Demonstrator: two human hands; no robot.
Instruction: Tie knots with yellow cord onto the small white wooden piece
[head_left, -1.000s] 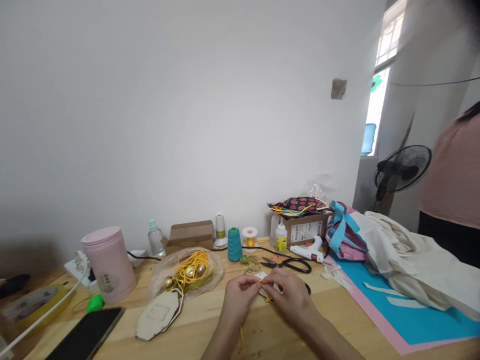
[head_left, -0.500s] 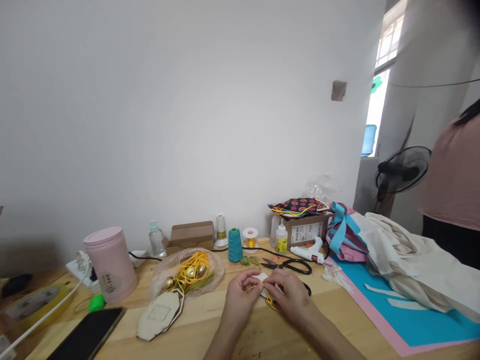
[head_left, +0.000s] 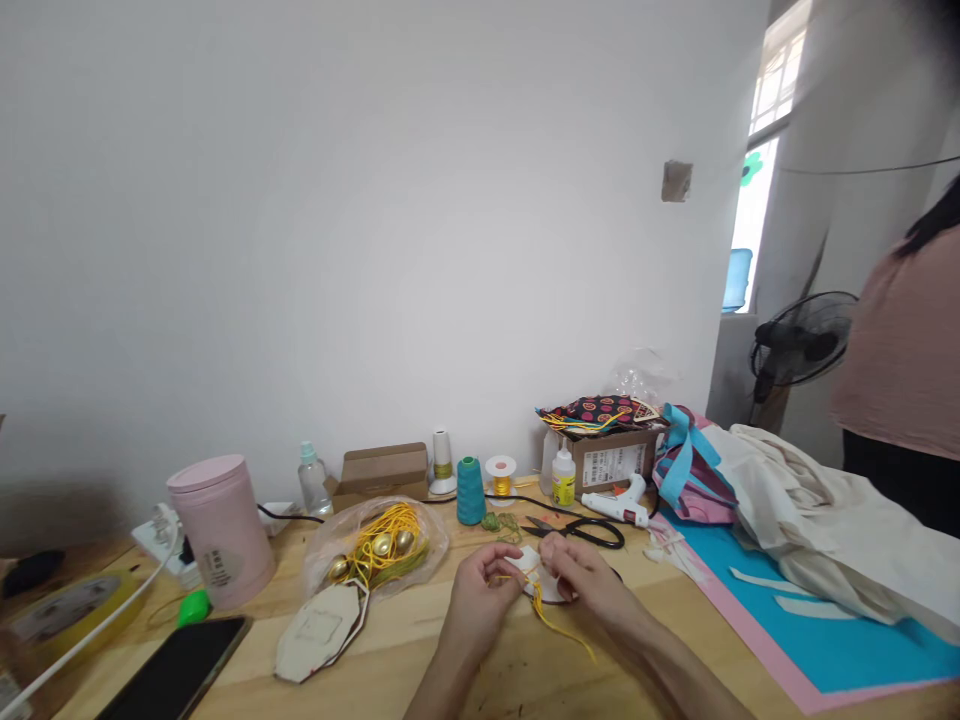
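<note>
Left hand (head_left: 484, 588) and right hand (head_left: 586, 578) now sit slightly farther apart, yellow cord (head_left: 564, 632) trailing longer between them. Going left to right around the teal thread cone (head_left: 470, 490): plastic bag (head_left: 432, 520) left of it; left fingers pinched on cord, in front; white piece (head_left: 528, 560) front-right, under cord; right fingers narrow, can't tell if gripping; black scissors (head_left: 568, 531) right.

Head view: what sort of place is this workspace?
Probably a small craft or sewing workspace: a cone of teal thread, black-handled scissors and a white glue gun sit together on a wooden table.
</note>
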